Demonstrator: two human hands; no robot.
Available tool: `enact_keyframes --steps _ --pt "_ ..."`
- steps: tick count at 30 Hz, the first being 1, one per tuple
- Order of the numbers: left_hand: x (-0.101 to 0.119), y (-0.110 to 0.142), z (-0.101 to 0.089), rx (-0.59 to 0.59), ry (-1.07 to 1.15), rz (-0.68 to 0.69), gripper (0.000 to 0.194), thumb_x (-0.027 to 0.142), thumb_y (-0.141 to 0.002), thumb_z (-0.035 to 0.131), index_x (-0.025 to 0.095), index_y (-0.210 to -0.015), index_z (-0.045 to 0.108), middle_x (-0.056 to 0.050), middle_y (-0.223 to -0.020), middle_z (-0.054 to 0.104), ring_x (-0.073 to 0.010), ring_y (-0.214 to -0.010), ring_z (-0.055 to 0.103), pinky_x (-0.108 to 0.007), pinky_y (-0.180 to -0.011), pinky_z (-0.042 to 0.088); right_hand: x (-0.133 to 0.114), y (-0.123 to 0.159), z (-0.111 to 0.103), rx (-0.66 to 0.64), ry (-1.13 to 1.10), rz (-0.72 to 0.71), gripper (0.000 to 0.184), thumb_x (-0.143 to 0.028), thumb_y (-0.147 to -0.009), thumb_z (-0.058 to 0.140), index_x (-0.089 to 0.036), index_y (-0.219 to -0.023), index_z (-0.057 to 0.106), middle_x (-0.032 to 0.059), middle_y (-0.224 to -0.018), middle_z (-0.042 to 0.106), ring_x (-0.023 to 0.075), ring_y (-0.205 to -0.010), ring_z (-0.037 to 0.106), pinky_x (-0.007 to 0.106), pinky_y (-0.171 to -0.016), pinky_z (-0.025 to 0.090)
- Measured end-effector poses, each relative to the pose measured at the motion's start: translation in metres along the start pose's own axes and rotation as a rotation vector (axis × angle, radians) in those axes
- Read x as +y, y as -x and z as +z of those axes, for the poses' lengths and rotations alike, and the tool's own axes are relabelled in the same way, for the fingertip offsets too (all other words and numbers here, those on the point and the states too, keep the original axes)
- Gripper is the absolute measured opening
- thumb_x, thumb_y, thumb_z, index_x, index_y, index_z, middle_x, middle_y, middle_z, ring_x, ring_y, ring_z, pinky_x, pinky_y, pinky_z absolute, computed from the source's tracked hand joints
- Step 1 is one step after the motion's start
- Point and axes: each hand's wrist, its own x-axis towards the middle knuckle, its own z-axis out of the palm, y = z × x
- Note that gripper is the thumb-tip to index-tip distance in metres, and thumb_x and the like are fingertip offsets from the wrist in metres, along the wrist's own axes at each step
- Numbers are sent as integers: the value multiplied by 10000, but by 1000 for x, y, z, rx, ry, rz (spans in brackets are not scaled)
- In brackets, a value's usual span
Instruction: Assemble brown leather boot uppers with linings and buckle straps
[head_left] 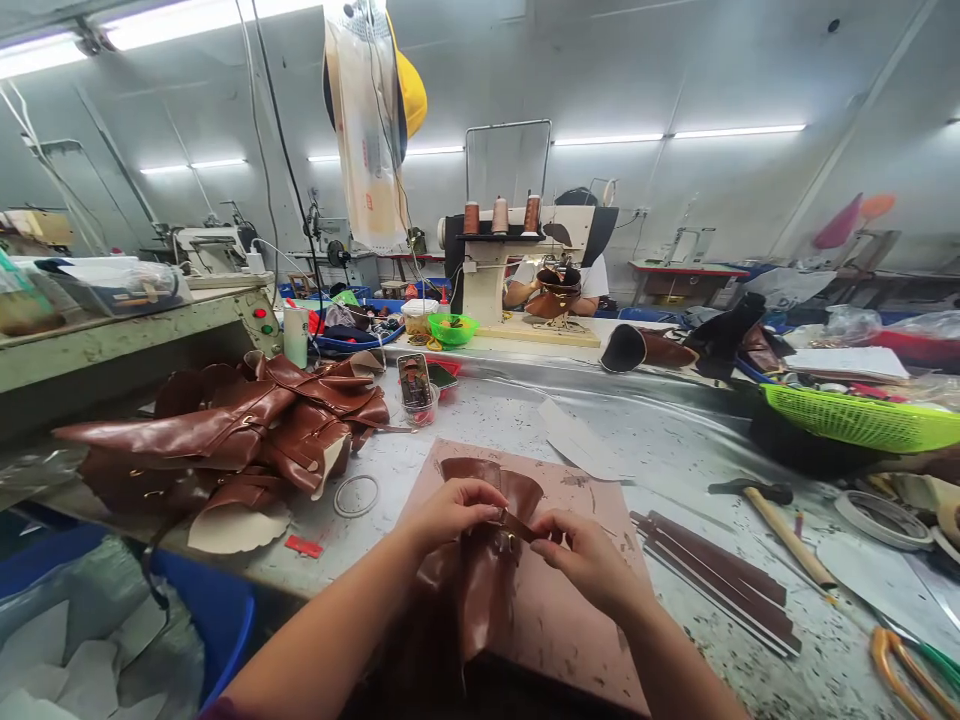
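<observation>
A glossy brown leather boot upper lies on the pinkish board in front of me, its wide top edge pointing away. Across it runs a narrow brown leather strap, with a small gold-coloured buckle just below. My left hand pinches the strap's left part between thumb and fingers. On the other side, my right hand is closed on the strap's right end. My fingers partly cover the strap, so its exact path through the buckle cannot be made out.
Brown boot uppers are heaped at left. Dark strips, a hammer and scissors lie at right. A phone leans beyond the board. Farther back, a person sits behind a sewing machine. A blue bin stands lower left.
</observation>
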Motion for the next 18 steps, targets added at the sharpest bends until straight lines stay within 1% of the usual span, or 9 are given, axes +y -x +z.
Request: enact_keyframes --steps 2,4,7,10,13,15,18 --pt "1 0 2 13 24 -7 207 282 -665 644 145 -820 634 -3 -757 636 -128 -731 567 -252 -726 431 -3 -1 6 41 -36 -25 84 -248 -727 532 -197 -691 589 21 -721 587 177 -660 544 314 -620 436" --pt "2 0 5 40 47 -13 228 303 -654 655 146 -818 630 6 -731 623 -114 -685 548 -238 -679 423 -5 -4 12 66 -98 -53 61 -236 -737 523 -194 -727 566 12 -718 570 168 -661 540 302 -618 440" --pt "4 0 9 105 166 -44 266 318 -609 694 145 -801 629 25 -671 591 -87 -597 494 -213 -594 388 -7 -9 22 102 -103 -114 17 -187 -735 513 -197 -738 527 0 -704 558 157 -650 531 290 -611 437" --pt "3 1 11 147 281 -67 306 337 -562 732 141 -773 628 25 -669 583 -79 -581 476 -206 -567 360 -9 -11 29 147 -76 -191 56 -158 -717 519 -200 -688 495 0 -694 543 152 -638 516 280 -594 433" --pt "1 3 13 157 307 -74 335 357 -540 749 138 -767 634 18 -651 579 -85 -572 476 -214 -555 347 -10 -12 33 150 -76 -265 92 -149 -716 521 -202 -661 470 -2 -679 533 143 -618 514 263 -573 441" --pt "1 4 14 171 332 -69 346 360 -525 761 137 -759 637 12 -647 582 -96 -588 490 -224 -576 358 -8 -12 35 218 36 -350 123 -144 -720 505 -203 -635 439 4 -680 515 140 -605 502 257 -550 436" --pt "3 7 16 190 364 -49 344 367 -522 769 139 -745 641 1 -670 602 -115 -638 521 -242 -632 384 -3 -14 38 396 298 -482 132 -116 -705 463 -203 -617 417 27 -699 500 154 -613 490 266 -534 430"
